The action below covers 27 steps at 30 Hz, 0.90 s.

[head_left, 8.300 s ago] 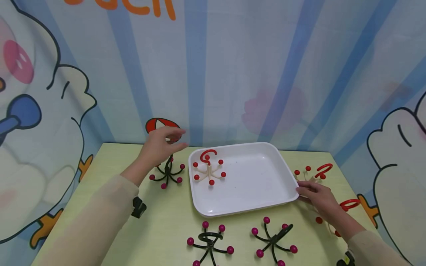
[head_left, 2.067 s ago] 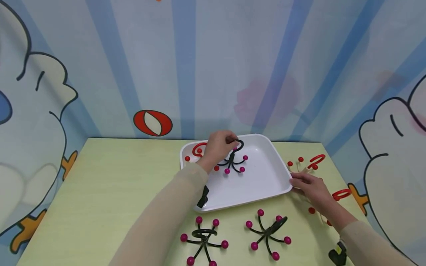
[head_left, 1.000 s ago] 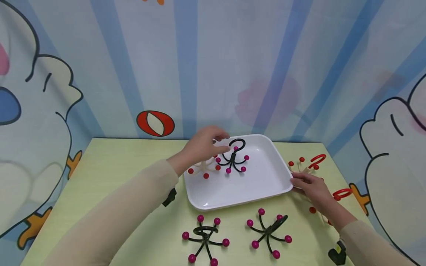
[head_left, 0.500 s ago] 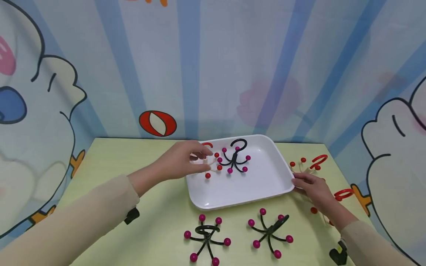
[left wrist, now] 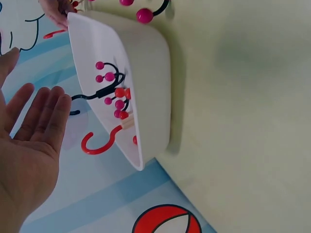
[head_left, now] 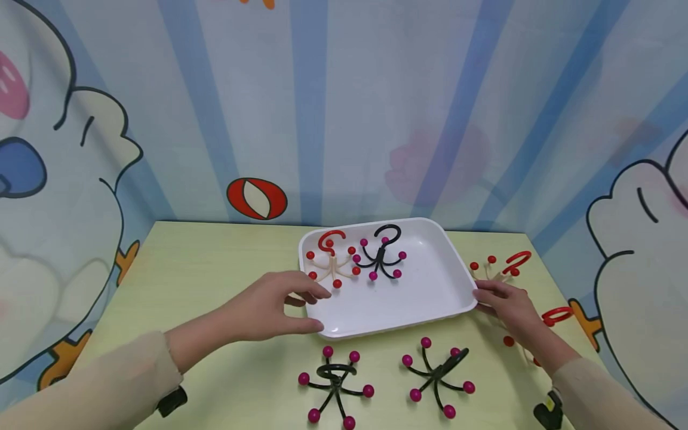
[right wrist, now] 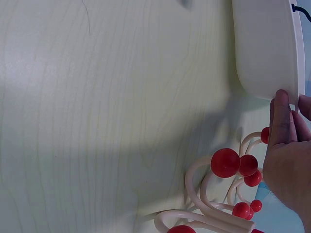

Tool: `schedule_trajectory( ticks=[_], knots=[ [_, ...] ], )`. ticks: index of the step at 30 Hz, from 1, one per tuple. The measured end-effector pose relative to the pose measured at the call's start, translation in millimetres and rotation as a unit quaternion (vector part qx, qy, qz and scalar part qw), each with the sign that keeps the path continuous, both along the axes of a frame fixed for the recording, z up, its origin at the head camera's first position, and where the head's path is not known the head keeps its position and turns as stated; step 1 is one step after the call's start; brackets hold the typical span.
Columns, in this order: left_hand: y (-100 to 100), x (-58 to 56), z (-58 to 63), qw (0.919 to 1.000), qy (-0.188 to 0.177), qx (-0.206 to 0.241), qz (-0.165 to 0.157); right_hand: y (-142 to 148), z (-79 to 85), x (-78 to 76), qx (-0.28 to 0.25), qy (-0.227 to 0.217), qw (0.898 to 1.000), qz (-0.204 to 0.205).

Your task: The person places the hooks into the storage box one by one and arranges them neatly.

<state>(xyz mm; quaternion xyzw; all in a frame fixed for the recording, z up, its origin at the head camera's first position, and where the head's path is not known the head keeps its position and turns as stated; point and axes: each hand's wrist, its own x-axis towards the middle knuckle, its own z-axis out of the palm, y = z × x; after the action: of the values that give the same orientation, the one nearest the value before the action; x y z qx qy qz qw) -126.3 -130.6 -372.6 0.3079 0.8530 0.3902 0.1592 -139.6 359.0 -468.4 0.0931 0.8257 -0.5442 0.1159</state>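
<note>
The white tray (head_left: 424, 292) holds two hook-topped hangers with ball-tipped arms. A cream one (head_left: 332, 263) has a red hook and red balls; a black one (head_left: 380, 257) with magenta balls sits to its right. Held out over the tray's front left rim, my left hand (head_left: 263, 307) has spread, relaxed fingers and nothing in them. The left wrist view also shows the left hand (left wrist: 31, 165) with its palm bare beside the tray. My right hand (head_left: 507, 304) pinches the tray's right rim, thumb above and fingers below in the right wrist view.
Two more black hangers stand in front of the tray, one left (head_left: 335, 385) and one right (head_left: 435, 376). Cream hangers with red hooks, one far (head_left: 518, 261) and one nearer (head_left: 557, 315), stand at right, partly behind my right hand. A printed curtain (head_left: 355, 119) rises behind the table (head_left: 215, 257).
The black hanger from the table's left went into the tray beside the cream one. My left hand let go of it and drew back left and toward me. The right hand stays on the rim.
</note>
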Motion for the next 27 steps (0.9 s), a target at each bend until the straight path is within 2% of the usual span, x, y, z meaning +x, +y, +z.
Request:
schedule_trajectory(
  ticks=[6,12,20,27],
  knots=[
    [1,19.4,-8.8,0.9993,-0.034,0.010,-0.006,0,0.1,0.6,0.004,-0.003,1.000,0.000],
    [2,31.7,-21.4,0.9980,-0.059,0.017,-0.016,1,-0.3,-0.3,0.002,-0.003,1.000,0.001],
    [6,43.3,-40.5,0.9959,-0.074,0.048,-0.019,0,0.9,-1.3,0.004,-0.007,1.000,-0.002],
    [8,49.2,-51.6,0.9946,-0.078,0.067,-0.014,0,0.4,-0.2,0.010,-0.012,1.000,-0.004]
  ],
)
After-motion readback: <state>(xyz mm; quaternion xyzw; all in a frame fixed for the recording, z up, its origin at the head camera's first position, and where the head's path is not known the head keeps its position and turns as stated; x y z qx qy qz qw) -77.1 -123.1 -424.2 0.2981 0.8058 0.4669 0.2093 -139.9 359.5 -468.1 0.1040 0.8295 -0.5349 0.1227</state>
